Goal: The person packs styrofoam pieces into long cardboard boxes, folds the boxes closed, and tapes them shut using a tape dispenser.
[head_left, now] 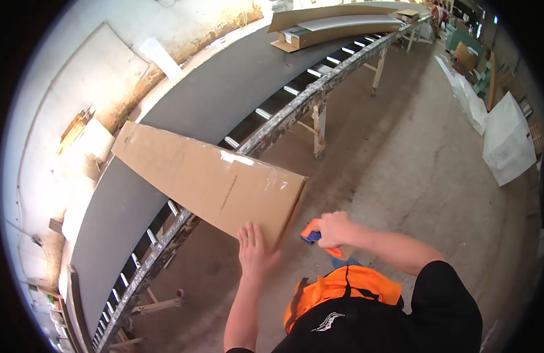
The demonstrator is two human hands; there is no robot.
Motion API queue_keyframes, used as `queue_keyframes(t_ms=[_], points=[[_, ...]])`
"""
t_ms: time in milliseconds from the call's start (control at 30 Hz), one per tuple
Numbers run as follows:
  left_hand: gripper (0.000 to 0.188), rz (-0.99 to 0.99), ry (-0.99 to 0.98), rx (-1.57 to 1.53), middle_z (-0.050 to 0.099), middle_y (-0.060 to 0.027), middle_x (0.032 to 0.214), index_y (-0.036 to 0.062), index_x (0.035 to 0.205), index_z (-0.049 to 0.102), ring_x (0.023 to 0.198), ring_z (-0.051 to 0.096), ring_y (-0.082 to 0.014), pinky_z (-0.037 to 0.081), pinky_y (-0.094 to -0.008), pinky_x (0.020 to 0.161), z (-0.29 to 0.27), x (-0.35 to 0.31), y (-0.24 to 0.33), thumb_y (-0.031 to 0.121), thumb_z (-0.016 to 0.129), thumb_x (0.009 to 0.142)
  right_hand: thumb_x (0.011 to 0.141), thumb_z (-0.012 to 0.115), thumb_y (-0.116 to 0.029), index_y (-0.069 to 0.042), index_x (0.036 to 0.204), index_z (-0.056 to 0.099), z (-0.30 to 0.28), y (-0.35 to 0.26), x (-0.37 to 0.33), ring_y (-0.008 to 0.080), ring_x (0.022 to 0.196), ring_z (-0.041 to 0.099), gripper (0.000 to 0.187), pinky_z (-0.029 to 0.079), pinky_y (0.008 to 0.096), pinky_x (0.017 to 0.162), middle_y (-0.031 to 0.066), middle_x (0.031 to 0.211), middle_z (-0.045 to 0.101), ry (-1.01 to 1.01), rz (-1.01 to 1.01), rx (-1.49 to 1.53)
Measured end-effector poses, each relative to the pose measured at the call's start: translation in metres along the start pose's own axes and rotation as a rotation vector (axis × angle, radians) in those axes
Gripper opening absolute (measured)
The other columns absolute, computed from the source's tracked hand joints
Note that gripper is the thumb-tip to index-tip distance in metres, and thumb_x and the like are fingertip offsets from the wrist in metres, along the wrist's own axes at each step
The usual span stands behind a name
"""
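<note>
A long brown cardboard box (207, 176) lies across the roller conveyor, its near end jutting out past the conveyor's side rail. Clear tape shines along its far upper edge and near end. My left hand (254, 250) rests on the box's near corner with its fingers stretched out flat over the top. To the right of that end, a short gap away from the cardboard, my right hand (335, 229) is closed around an orange and blue tape dispenser (311, 232). The lower part of the dispenser shows below the hand, and its handle is mostly covered by my fingers.
The curved conveyor has a dark grey belt (195, 97) beside metal rollers and a paint-splashed rail (319, 88) on legs. Farther along lies an open carton (319, 35) with a white panel. White wrapped bundles (510, 141) stand at right. People (439, 15) are far off.
</note>
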State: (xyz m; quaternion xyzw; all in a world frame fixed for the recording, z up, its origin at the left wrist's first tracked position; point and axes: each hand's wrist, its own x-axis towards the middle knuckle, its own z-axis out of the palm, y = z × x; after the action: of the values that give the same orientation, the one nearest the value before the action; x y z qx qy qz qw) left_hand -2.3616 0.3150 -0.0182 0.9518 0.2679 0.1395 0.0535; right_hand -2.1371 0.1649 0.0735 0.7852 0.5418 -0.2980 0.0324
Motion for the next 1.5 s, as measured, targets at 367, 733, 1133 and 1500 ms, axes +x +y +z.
queue_keyframes(t_ms=[367,733,1133,1500], points=[[0.142,-0.137,0.086,-0.169,0.023,-0.0306,0.154,-0.0029,0.152,0.005,0.131,0.045,-0.0443,0.055,-0.0440,0.087,-0.003,-0.014,-0.013,0.054,0.087,0.052,0.060,0.067,-0.027,-0.016,0.087,0.073,-0.015,-0.090,0.025,0.0300,0.082,0.070,0.030,0.057,0.0409,0.073,0.0126,0.081,0.070,0.123,-0.174,-0.165],[0.120,-0.202,-0.118,-0.160,0.050,-0.0246,0.140,-0.0014,0.147,0.033,0.124,0.052,-0.0445,0.052,-0.0458,0.095,-0.027,0.011,0.003,0.051,0.087,0.054,0.063,0.074,-0.024,-0.011,0.097,0.075,0.153,-0.016,0.096,0.0256,0.097,0.066,0.037,0.053,0.0374,0.079,0.0138,0.101,0.070,0.185,-0.291,-0.145],[0.093,-0.052,-0.031,-0.043,0.056,-0.0305,0.130,-0.0065,0.128,0.057,0.123,0.054,-0.0459,0.042,-0.0496,0.107,-0.015,0.003,-0.006,0.043,0.088,0.056,0.051,0.066,-0.002,0.006,0.092,0.072,-0.039,0.188,0.200,0.0160,0.072,0.065,0.042,0.052,0.0290,0.063,0.0093,0.082,0.070,-0.504,-0.179,1.254],[0.075,0.231,-0.285,0.045,0.053,-0.0263,0.136,-0.0026,0.132,0.055,0.124,0.055,-0.0405,0.040,-0.0526,0.107,-0.075,0.107,0.035,0.036,0.080,0.072,0.076,0.080,-0.014,-0.011,0.137,0.057,0.121,-0.007,0.031,0.0078,0.082,0.065,0.066,0.054,0.0237,0.065,0.0051,0.120,0.069,0.105,-0.179,1.695]])
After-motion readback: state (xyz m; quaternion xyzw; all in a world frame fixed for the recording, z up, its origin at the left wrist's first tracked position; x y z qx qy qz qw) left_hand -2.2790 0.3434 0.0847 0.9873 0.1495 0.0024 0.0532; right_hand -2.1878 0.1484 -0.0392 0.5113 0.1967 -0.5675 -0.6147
